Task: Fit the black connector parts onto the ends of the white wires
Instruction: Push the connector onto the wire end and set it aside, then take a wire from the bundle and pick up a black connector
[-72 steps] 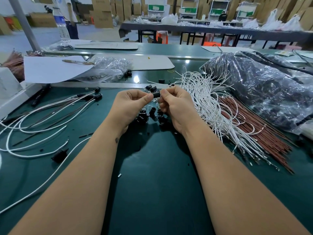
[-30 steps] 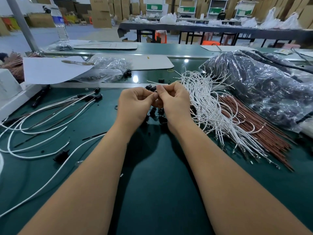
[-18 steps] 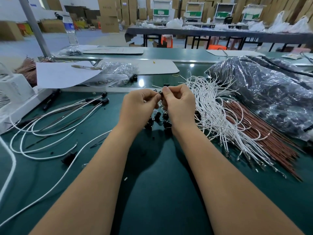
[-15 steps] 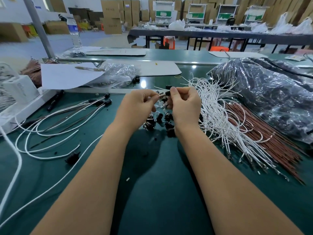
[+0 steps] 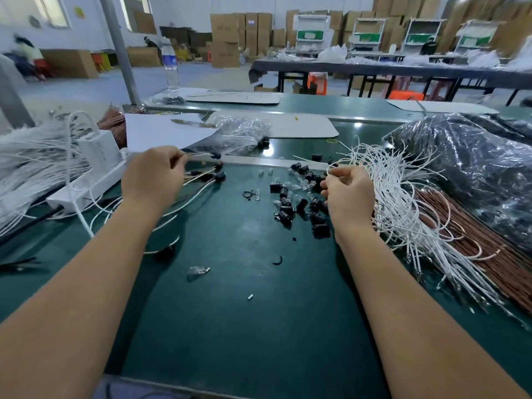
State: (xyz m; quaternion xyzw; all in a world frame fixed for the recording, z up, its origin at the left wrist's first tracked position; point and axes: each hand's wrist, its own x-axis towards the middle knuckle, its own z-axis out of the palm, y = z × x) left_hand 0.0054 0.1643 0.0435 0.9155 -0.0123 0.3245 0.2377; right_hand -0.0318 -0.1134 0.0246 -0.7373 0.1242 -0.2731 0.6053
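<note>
Pinched between left hand (image 5: 154,175) thumb and fingers: a white wire with a black connector (image 5: 215,155) already on its far end, held out over the fitted wires (image 5: 201,177) lying at the left of the green table (image 5: 244,312), long axis running left to right with the capped tip pointing toward the centre. Curled at the edge of the loose white wires (image 5: 403,203): right hand (image 5: 349,192), fingertips closed, seemingly on a wire end, though what exactly sits between them cannot be made out. Scattered just left of that hand, touching or nearly so: the heap of loose black connector parts (image 5: 299,203), with small clear pieces (image 5: 290,187) mixed in. Further right, brown wires (image 5: 460,234) under the white ones, then a plastic bag (image 5: 475,168) of dark parts. Judging from this: finished wire about to be laid down at left, next wire being drawn at right. Right hand far nearer both the connectors and the bare wire ends; connectors lie to its left, wires fan away to its right and toward the body.
</note>
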